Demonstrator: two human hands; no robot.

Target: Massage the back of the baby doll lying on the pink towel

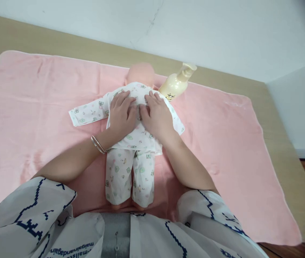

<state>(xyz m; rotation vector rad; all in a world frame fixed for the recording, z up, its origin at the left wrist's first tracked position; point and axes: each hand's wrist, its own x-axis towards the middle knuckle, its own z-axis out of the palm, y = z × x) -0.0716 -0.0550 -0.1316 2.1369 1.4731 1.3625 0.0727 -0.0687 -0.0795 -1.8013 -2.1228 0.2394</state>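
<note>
Printed shirt (152, 236): borders the lower margin, nearest the viewer. Wood-toned table (47, 41): extends beyond it and carries a pink cloth (222, 154), whose near right corner lies close to the table's right edge. Clothed doll (141, 139): lies lengthwise on the cloth, head (140, 73) towards the table's far edge, one sleeve (89, 113) stretched towards the cloth's left edge; no face shows. Uneven pressure or a sideways push would probably ruck its patterned top, or slide doll and cloth together, the latter appearing unfixed. Left hand (122, 114) and right hand (156, 116): both laid out nearly flat, fingers extended, thumbs turned inward towards each other; neither grasps anything. The doll's upper torso lies directly beneath both hands, its head just beyond them and its trousers (118, 179) nearer the shirt. Pump bottle (175, 85): near the cloth's far edge, just beside the right hand; an outward slip of that hand could knock it. Metal bangle (96, 143): encircles the left wrist.
</note>
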